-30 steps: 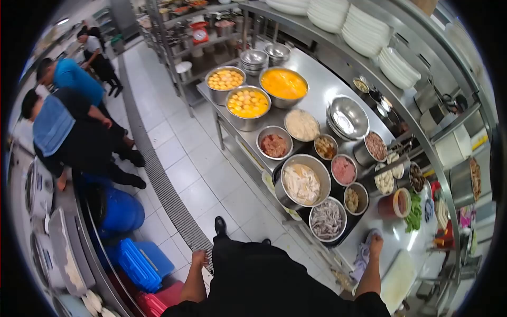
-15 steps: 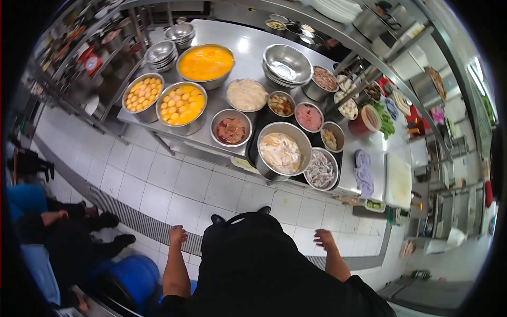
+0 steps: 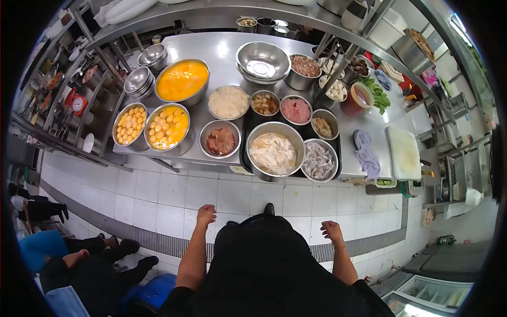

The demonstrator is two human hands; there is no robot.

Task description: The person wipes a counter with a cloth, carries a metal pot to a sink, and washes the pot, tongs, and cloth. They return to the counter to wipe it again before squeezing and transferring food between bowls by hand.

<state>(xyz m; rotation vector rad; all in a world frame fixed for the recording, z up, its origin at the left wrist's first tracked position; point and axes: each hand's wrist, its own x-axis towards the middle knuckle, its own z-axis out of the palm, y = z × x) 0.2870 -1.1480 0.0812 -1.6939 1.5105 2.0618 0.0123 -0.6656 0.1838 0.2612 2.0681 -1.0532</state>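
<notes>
My left hand (image 3: 206, 215) hangs over the floor in front of the steel table (image 3: 224, 45), fingers loosely bent and holding nothing. On the other side of my body, my right hand (image 3: 331, 231) is also free, its fingers half curled and apart. Neither touches anything. Closest to them on the table's near edge stand a big pot of pale sliced meat in liquid (image 3: 273, 153), a bowl of greyish strips (image 3: 319, 160) and a bowl of reddish meat (image 3: 220, 140). Egg yolks fill two pots (image 3: 169, 128) (image 3: 130, 124) at the left.
A bowl of beaten egg (image 3: 182, 80), stacked steel bowls (image 3: 263, 61), a purple cloth (image 3: 366, 153) and a white cutting board (image 3: 402, 153) are on the table. Overhead runs a steel shelf (image 3: 211, 10). People sit at lower left beside a blue barrel (image 3: 158, 290). A drain grate (image 3: 174, 246) crosses the tiled floor.
My view has turned and shifted, and the table now lies squarer in front of me. Both hands have swung a little; they stay free. One foot has stepped forward.
</notes>
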